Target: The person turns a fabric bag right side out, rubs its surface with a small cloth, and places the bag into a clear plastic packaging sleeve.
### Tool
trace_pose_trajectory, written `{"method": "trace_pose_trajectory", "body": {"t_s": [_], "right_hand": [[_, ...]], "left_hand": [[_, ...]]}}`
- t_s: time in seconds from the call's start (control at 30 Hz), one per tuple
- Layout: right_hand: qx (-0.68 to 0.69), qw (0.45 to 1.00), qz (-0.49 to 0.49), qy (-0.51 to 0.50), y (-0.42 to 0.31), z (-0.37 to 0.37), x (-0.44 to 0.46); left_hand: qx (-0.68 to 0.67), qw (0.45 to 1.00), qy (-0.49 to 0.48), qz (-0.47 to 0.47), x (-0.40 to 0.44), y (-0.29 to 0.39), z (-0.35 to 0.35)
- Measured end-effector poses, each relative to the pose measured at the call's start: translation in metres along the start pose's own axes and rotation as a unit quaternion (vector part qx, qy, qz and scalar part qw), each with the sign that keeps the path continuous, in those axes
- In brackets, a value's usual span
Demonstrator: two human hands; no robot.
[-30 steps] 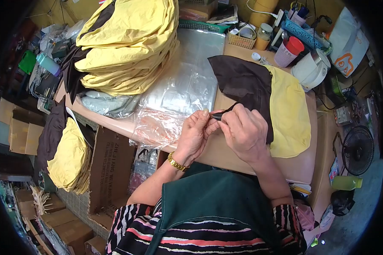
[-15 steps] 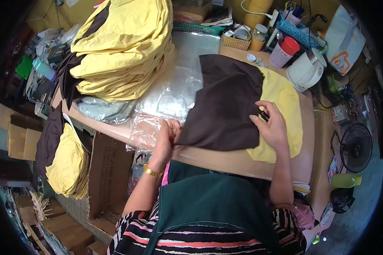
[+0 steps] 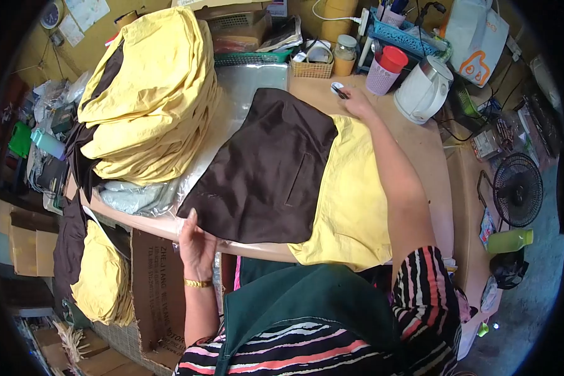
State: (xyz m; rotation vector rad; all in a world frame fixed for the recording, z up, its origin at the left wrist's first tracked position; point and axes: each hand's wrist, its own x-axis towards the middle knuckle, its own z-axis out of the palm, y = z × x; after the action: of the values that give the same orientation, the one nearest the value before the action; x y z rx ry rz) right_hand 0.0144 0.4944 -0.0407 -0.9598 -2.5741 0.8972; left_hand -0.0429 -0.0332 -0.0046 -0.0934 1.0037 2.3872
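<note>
"Brown-and-yellow cloth (image 3: 282, 175), spread right in front of me on the tabletop (image 3: 429, 178), its brown part (image 3: 247, 182) lapping over the clear plastic (image 3: 235, 103)!"

"And what's just changed?"

"My right hand (image 3: 356, 104)! Half a second ago it's over the yellow part (image 3: 351, 194); now it's out past the cloth's far edge, fingertips closed on one end of a small dark tool (image 3: 340, 92), right at the white lid (image 3: 336, 86). Are tool and lid touching? I can't tell."

"And the left hand (image 3: 197, 247)?"

"At the brown part's near left corner, same as before, thumb up by the edge. Some fingers are hidden, so whether they're pinching the fabric, I can't tell."

"So what does that shift mean?"

"I'd judge the tool is well clear of the fabric now, and the brown part lies fairly flat, only lightly rippled. Look, a straight seam line (image 3: 297, 180) is showing, nothing over it!"

"And beside it?"

"The tall cloth stack (image 3: 150, 100), standing off to my left!"
</note>
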Motion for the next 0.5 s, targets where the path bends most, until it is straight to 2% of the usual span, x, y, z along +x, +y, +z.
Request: {"method": "trace_pose_trajectory", "body": {"t_s": [0.03, 0.07, 0.1, 0.13, 0.17, 0.2, 0.23, 0.27, 0.3, 0.33, 0.37, 0.4, 0.43, 0.47, 0.5], "right_hand": [[0.028, 0.997, -0.036, 0.064, -0.005, 0.006, 0.005], [0.029, 0.997, -0.038, 0.063, -0.010, 0.012, 0.011], [-0.032, 0.985, -0.077, 0.149, -0.021, 0.020, 0.014], [-0.092, 0.961, -0.113, 0.233, -0.037, 0.028, 0.013], [-0.089, 0.962, -0.114, 0.232, -0.054, 0.040, 0.008], [-0.030, 0.982, -0.115, 0.149, -0.080, 0.048, -0.010], [-0.001, 0.987, -0.117, 0.107, -0.095, 0.045, -0.022], [0.029, 0.991, -0.115, 0.066, -0.109, 0.042, -0.034], [-0.057, 0.987, -0.135, -0.062, -0.121, 0.028, -0.036], [-0.142, 0.962, -0.151, -0.180, -0.136, 0.007, -0.036], [-0.040, 0.955, -0.226, -0.188, -0.152, -0.025, -0.043], [0.146, 0.947, -0.234, -0.167, -0.151, -0.047, -0.035], [0.337, 0.910, -0.202, -0.130, -0.169, -0.094, -0.057], [0.515, 0.806, -0.280, -0.083, -0.191, -0.122, -0.071], [0.467, 0.845, -0.253, -0.055, -0.205, -0.140, -0.062]], "left_hand": [[-0.033, 0.999, -0.016, -0.035, -0.007, -0.004, 0.005], [-0.066, 0.995, -0.030, -0.069, -0.013, -0.006, 0.007], [-0.043, 0.994, -0.052, -0.091, -0.011, -0.013, -0.003], [-0.013, 0.995, -0.031, -0.097, -0.012, -0.019, -0.002], [0.037, 0.995, -0.023, -0.093, -0.014, -0.027, 0.003], [0.085, 0.992, -0.016, -0.091, -0.016, -0.031, 0.013], [0.128, 0.983, -0.030, -0.126, -0.016, -0.029, 0.016], [0.187, 0.974, -0.041, -0.120, -0.021, -0.023, 0.028], [0.269, 0.958, -0.078, -0.067, -0.029, -0.009, 0.037], [0.348, 0.930, -0.117, -0.009, -0.034, 0.011, 0.045], [0.273, 0.937, -0.200, 0.084, -0.039, 0.036, 0.054], [0.192, 0.926, -0.276, 0.171, -0.046, 0.059, 0.061], [0.060, 0.916, -0.359, 0.167, -0.042, 0.073, 0.079], [0.109, 0.904, -0.287, 0.298, -0.001, 0.096, 0.063], [0.165, 0.877, -0.182, 0.413, 0.040, 0.118, 0.047]]}}
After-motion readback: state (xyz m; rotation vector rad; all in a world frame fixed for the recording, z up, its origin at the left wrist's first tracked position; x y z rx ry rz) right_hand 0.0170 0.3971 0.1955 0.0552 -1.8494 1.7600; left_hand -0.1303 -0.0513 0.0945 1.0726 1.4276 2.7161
